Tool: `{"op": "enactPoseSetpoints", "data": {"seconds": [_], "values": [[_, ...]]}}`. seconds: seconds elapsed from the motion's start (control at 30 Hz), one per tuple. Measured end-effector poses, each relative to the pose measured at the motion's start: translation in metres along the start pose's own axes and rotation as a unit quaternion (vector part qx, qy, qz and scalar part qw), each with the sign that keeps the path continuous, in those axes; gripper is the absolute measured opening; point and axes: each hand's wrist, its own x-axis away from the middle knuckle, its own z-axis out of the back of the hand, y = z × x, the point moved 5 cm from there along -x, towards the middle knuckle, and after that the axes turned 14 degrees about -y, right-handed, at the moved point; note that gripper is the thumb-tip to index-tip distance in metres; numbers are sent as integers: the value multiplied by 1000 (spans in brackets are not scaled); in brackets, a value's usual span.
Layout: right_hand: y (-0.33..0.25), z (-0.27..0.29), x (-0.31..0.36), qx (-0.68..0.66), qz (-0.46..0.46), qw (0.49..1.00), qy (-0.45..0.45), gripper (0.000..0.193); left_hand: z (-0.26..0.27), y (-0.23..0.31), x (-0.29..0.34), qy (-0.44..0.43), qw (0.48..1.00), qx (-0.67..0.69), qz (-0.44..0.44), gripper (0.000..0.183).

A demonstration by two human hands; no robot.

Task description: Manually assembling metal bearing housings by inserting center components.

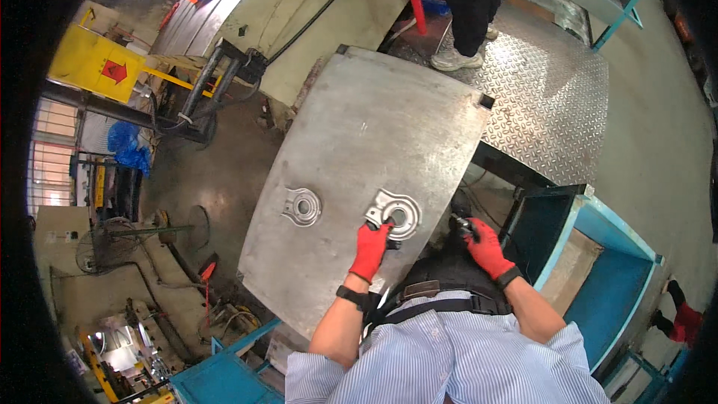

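On the bare metal tabletop (351, 127) in front of me lies a stamped metal part (407, 200), a ring with a central hole and a flared end. My left hand (371, 248), in a red glove with dark fingertips, is closed on its near left side. To the left, a second, similar metal part (302, 207) rests flat on the table, untouched. Just off the table's right edge is my right hand (485, 245), gloved the same way. Its fingers are curled together, and what they hold, if anything, cannot be made out.
A blue open-topped bin (621, 254) stands close at my right. Beyond the table another person (467, 11) stands on a diamond-plate metal platform (553, 97). Machinery with a yellow panel (97, 63) and a black jointed arm (206, 93) fills the far left.
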Motion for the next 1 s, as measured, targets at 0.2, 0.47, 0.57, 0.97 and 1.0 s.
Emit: {"op": "enactPoseSetpoints", "data": {"seconds": [0.2,0.47,0.57,0.97,1.0], "values": [[-4,45,32,-97,-56,989,94,27,137,40,21,137,989,-42,-40,23],[16,85,115,-217,-111,939,242,20,231,61,18,225,926,-303,-26,22],[7,99,154,-279,-135,897,316,23,247,40,20,257,864,-429,-65,32],[17,118,372,-380,-124,648,648,32,145,90,61,193,765,-608,84,44],[22,119,391,-379,-128,627,669,30,104,108,77,197,768,-601,101,42]]}}
